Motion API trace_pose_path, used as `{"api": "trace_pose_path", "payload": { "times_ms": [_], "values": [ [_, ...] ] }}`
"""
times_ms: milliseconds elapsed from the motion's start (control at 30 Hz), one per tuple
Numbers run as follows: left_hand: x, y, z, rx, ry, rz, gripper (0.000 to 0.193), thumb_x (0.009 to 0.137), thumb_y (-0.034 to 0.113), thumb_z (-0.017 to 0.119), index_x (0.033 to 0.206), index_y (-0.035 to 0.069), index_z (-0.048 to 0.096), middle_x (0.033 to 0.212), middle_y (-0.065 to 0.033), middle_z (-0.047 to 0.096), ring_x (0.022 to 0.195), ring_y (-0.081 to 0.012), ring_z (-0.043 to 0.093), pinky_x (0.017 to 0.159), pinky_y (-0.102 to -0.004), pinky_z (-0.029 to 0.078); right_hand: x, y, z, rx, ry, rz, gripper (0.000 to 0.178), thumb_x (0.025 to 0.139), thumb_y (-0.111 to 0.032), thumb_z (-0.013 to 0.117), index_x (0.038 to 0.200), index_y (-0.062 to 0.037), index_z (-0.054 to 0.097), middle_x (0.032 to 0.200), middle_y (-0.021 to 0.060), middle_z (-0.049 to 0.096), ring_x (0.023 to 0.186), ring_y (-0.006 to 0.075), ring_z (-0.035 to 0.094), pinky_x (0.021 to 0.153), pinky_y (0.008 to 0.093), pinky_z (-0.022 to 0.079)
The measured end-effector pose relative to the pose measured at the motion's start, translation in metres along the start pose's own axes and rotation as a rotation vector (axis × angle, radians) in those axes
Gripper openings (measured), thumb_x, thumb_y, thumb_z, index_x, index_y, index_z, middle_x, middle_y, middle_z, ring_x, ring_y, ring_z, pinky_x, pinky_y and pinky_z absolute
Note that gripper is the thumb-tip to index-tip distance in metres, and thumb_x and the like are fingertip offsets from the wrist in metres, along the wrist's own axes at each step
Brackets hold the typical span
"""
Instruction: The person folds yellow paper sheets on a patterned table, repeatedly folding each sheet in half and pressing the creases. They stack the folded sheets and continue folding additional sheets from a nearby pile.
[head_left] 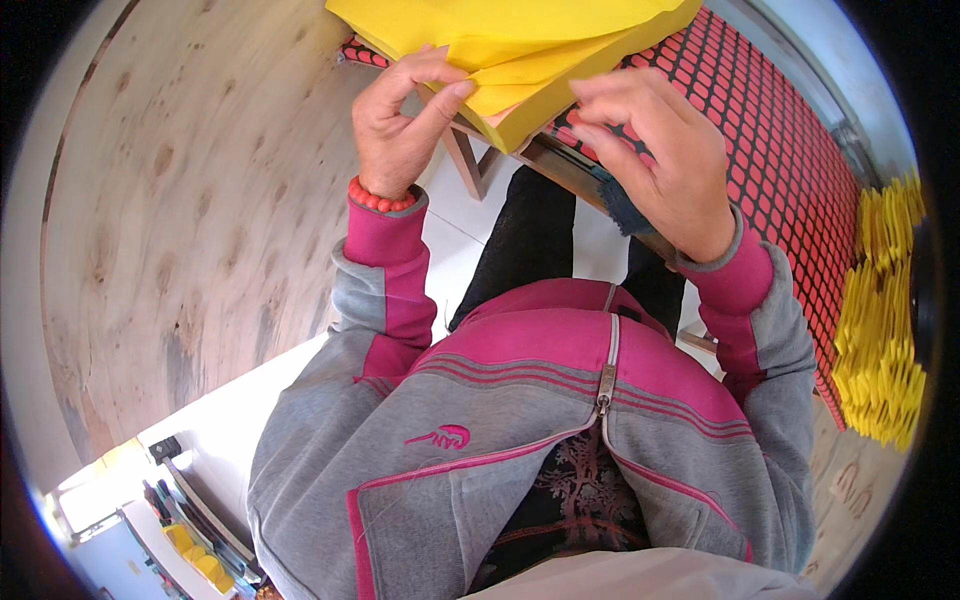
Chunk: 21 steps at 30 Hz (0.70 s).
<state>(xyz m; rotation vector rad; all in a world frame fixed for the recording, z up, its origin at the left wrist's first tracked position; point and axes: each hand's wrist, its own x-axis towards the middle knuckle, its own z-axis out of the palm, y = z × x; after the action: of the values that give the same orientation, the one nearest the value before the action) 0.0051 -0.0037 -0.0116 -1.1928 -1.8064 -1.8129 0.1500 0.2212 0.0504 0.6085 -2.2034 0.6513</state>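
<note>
A yellow cloth-like piece (pixel 560 55) with folded layers and a turned-down side lies at the top of the view, on the near corner of a patterned table cover. My left hand (pixel 405 115) pinches the layered edge of it between thumb and forefinger. Just right of the piece, my right hand (pixel 665 150) hovers with curled fingers, thumb and forefinger drawn toward each other. A small reddish spot shows at those fingertips; motion blur hides what they hold, if anything.
The red-and-black patterned cover (pixel 760 130) runs along the right side. Stacked yellow pieces (pixel 880 330) stand at its far right edge. A wooden board surface (pixel 190 200) fills the left. Dark blue cloth (pixel 622 208) hangs under the table edge, above my legs.
</note>
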Motion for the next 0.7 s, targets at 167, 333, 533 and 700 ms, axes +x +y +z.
{"api": "trace_pose_path", "payload": {
  "times_ms": [167,333,533,700],
  "values": [
    [0.001,0.0,-0.002,-0.032,-0.014,0.0,0.01,0.086,0.0,0.078,0.096,0.001,0.074,0.104,-0.0102,0.075,0.104,-0.02,0.068,0.102,-0.0362,0.048,0.027,0.004,0.023,-0.043,0.003,-0.039,0.023,0.084,-0.011,0.077,0.103,-0.0046,0.067,0.103,0.0094,0.069,0.09,0.0286,0.069,0.075,0.0354,0.054],
    [0.001,-0.001,-0.002,-0.044,-0.016,0.001,0.011,0.085,-0.001,0.078,0.095,0.001,0.073,0.101,-0.0093,0.074,0.099,-0.0193,0.068,0.098,-0.0348,0.05,0.04,0.003,0.036,-0.188,-0.047,-0.128,0.019,0.088,-0.009,0.075,0.105,-0.0027,0.068,0.105,0.0111,0.07,0.095,0.0283,0.07,0.079,0.0356,0.056],
    [0.002,-0.001,-0.004,-0.036,-0.039,-0.002,0.013,0.084,0.0,0.079,0.095,0.002,0.072,0.098,-0.0079,0.073,0.097,-0.0198,0.067,0.097,-0.0346,0.05,0.046,0.008,0.042,-0.13,-0.091,-0.068,0.013,0.089,-0.009,0.073,0.099,-0.0033,0.066,0.098,0.0102,0.069,0.09,0.0277,0.069,0.076,0.0366,0.055],
    [0.003,-0.001,-0.003,0.07,-0.017,0.044,0.019,0.083,0.006,0.083,0.099,0.003,0.074,0.1,-0.008,0.074,0.101,-0.0209,0.068,0.096,-0.0353,0.051,0.045,0.013,0.046,-0.061,-0.073,-0.045,0.011,0.091,-0.01,0.073,0.096,-0.0034,0.065,0.097,0.0105,0.068,0.089,0.0276,0.07,0.075,0.0348,0.054]
  ]
}}
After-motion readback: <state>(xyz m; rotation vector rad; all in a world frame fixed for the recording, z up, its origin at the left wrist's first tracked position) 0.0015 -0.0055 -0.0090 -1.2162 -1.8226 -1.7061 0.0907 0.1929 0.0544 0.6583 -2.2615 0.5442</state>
